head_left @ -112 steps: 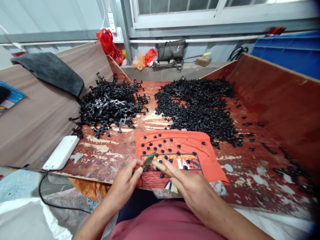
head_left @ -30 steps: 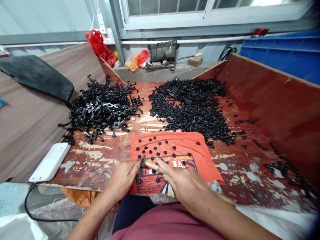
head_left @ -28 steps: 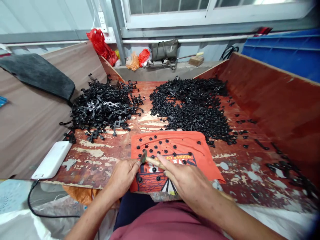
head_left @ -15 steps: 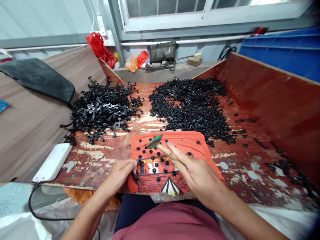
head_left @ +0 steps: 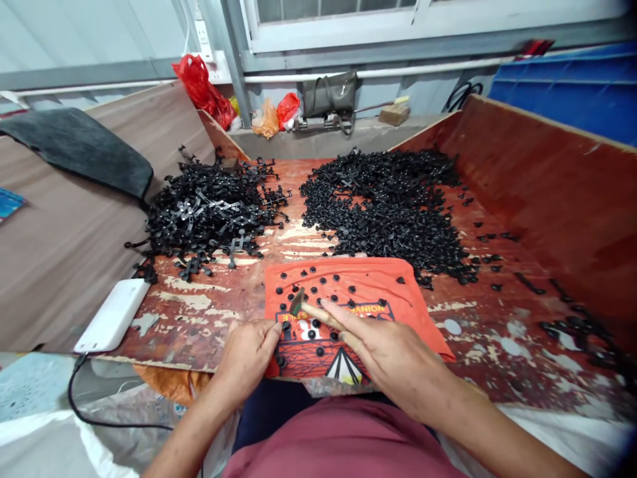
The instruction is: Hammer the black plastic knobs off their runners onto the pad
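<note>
My right hand (head_left: 393, 348) is wrapped round the pale wooden handle of a small hammer (head_left: 318, 313). The hammer's dark green head is low over an orange cloth (head_left: 418, 318) with a printed picture. Small black knob-like parts (head_left: 320, 352) are scattered over the cloth, mostly standing up. At the cloth's left edge my left hand (head_left: 251, 348) is closed, thumb and finger pinched together. Black pieces show right beside its fingertips, but what lies between them is hidden.
A heap of black jointed links (head_left: 204, 212) lies to the left, and a wide heap of small black parts (head_left: 383, 199) behind the cloth. A white power bank (head_left: 112, 315) with a cable rests at the left edge. Wooden boards (head_left: 547, 166) wall the table's sides.
The hammer head has come down closer to the parts on the cloth and turned. My left hand stays pinched at the cloth's left side. The whole view has shifted slightly.
</note>
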A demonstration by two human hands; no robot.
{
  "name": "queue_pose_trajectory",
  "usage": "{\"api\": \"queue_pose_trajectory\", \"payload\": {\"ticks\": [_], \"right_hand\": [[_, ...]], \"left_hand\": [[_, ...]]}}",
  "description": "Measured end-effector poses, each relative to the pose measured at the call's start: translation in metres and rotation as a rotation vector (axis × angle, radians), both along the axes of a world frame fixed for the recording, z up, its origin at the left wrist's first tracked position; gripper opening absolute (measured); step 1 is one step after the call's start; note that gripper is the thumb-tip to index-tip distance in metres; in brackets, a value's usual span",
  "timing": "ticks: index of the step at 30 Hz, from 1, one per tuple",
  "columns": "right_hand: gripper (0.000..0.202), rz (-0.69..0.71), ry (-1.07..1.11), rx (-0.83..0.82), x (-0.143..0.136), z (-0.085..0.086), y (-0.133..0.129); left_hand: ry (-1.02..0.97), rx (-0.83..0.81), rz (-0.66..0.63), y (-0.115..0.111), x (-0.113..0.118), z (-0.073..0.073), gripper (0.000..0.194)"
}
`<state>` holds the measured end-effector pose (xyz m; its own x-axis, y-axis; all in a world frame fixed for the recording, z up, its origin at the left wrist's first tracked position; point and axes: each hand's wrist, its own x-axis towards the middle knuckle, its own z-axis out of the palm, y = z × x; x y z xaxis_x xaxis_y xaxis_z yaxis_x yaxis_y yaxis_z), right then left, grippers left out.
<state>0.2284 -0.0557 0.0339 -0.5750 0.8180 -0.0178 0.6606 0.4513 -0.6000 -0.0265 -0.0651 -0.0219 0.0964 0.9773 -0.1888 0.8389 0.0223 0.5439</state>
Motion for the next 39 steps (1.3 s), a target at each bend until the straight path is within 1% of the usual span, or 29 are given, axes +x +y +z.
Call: {"api": "queue_pose_trajectory", "payload": {"ticks": [2, 4, 5, 8, 12, 14, 16, 18, 19, 20, 21, 22, 23, 24, 25, 27, 28, 29, 30, 31, 32, 35, 37, 39], "right_hand": [[0.055, -0.006, 0.025, 0.066, -0.003, 0.0, -0.004], [0.055, -0.017, 0.024, 0.127, -0.006, -0.005, -0.008], [0.055, -0.019, -0.013, 0.154, -0.008, -0.01, -0.01], [0.056, -0.003, -0.178, 0.184, -0.012, -0.022, -0.013], [0.056, -0.004, -0.16, 0.201, -0.014, -0.028, -0.014], [0.055, 0.003, -0.2, 0.209, -0.014, -0.029, -0.015], [0.055, 0.016, -0.262, 0.19, -0.015, -0.032, -0.016], [0.057, 0.012, -0.292, 0.167, -0.015, -0.036, -0.016], [0.058, 0.009, -0.293, 0.158, -0.015, -0.038, -0.015], [0.058, 0.008, -0.29, 0.153, -0.014, -0.039, -0.015], [0.058, 0.011, -0.284, 0.149, -0.013, -0.039, -0.014], [0.058, 0.017, -0.275, 0.143, -0.013, -0.039, -0.014], [0.058, 0.023, -0.262, 0.138, -0.012, -0.039, -0.014], [0.058, 0.026, -0.245, 0.139, -0.011, -0.039, -0.014], [0.057, 0.024, -0.227, 0.148, -0.01, -0.039, -0.014], [0.055, 0.013, -0.186, 0.169, -0.009, -0.039, -0.015], [0.054, 0.011, -0.166, 0.172, -0.009, -0.039, -0.015], [0.054, 0.01, -0.151, 0.168, -0.009, -0.04, -0.015], [0.054, 0.009, -0.142, 0.159, -0.008, -0.04, -0.015], [0.054, 0.008, -0.14, 0.149, -0.008, -0.041, -0.015], [0.055, 0.008, -0.142, 0.144, -0.007, -0.041, -0.016], [0.056, 0.012, -0.123, 0.157, -0.006, -0.041, -0.016], [0.057, 0.025, -0.086, 0.172, -0.005, -0.039, -0.016], [0.058, 0.042, -0.05, 0.174, -0.005, -0.037, -0.017]], "left_hand": [[0.062, -0.008, -0.024, 0.0, 0.002, 0.004, 0.047], [0.102, -0.013, -0.048, -0.001, 0.003, 0.009, 0.047], [0.116, -0.015, -0.054, -0.002, 0.002, 0.01, 0.046], [0.135, -0.018, -0.061, -0.003, 0.001, 0.012, 0.046], [0.142, -0.025, -0.064, -0.003, 0.003, 0.011, 0.046], [0.142, -0.029, -0.072, -0.003, 0.005, 0.011, 0.046], [0.108, 0.013, -0.079, -0.004, 0.004, 0.014, 0.041], [0.031, 0.144, -0.066, -0.006, -0.001, 0.02, 0.033], [-0.004, 0.229, -0.039, -0.009, -0.006, 0.023, 0.032], [-0.028, 0.313, 0.014, -0.013, -0.012, 0.027, 0.035], [-0.044, 0.374, 0.092, -0.019, -0.017, 0.029, 0.036], [-0.068, 0.393, 0.186, -0.026, -0.022, 0.03, 0.033], [-0.119, 0.365, 0.29, -0.035, -0.026, 0.029, 0.03], [-0.21, 0.289, 0.39, -0.044, -0.026, 0.027, 0.028], [-0.351, 0.18, 0.471, -0.054, -0.024, 0.023, 0.03], [-0.654, -0.026, 0.591, -0.069, -0.012, 0.012, 0.042], [-0.753, -0.074, 0.633, -0.073, -0.003, 0.007, 0.052], [-0.821, -0.088, 0.668, -0.075, 0.006, 0.003, 0.062], [-0.861, -0.076, 0.695, -0.073, 0.013, 0.001, 0.069], [-0.883, -0.051, 0.71, -0.07, 0.019, -0.001, 0.072], [-0.893, -0.025, 0.717, -0.064, 0.023, -0.002, 0.071], [-0.874, 0.004, 0.711, -0.043, 0.02, -0.001, 0.057], [-0.851, -0.021, 0.703, -0.03, 0.014, 0.001, 0.048], [-0.838, -0.05, 0.68, -0.022, 0.008, 0.003, 0.043]]}}
